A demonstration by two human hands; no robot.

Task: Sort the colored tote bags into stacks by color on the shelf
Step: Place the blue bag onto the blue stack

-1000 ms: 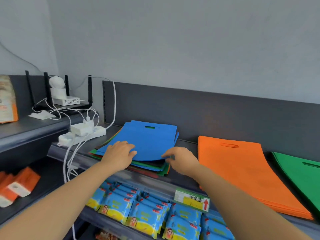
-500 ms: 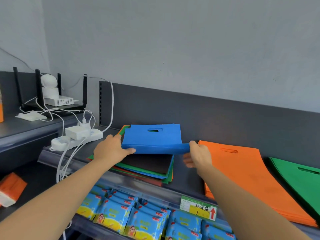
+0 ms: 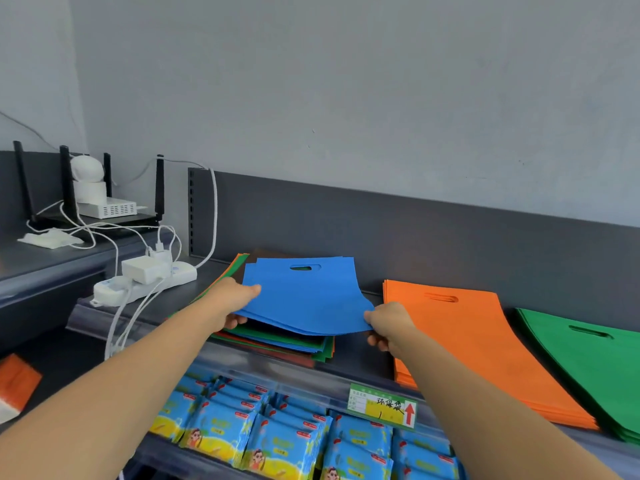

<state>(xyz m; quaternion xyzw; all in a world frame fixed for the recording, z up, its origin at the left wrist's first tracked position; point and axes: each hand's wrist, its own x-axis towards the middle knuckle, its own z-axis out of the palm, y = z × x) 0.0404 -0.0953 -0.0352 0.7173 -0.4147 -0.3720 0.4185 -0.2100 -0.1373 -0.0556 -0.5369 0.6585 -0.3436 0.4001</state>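
Blue tote bag (image 3: 304, 296), near corners pinched by left hand (image 3: 231, 303) and right hand (image 3: 389, 325), clears mixed pile (image 3: 277, 341).

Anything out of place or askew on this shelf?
The mixed pile beneath the held blue bags is fanned and skewed, unlike the squared orange stack. A power strip with tangled cables shares the shelf.

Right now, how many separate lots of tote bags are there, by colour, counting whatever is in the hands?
Mixed-colour pile: 1
Orange pile: 1
Green pile: 1
Blue lot, held between left hand and right hand (one bag or several, cannot tell): 1
Total: 4
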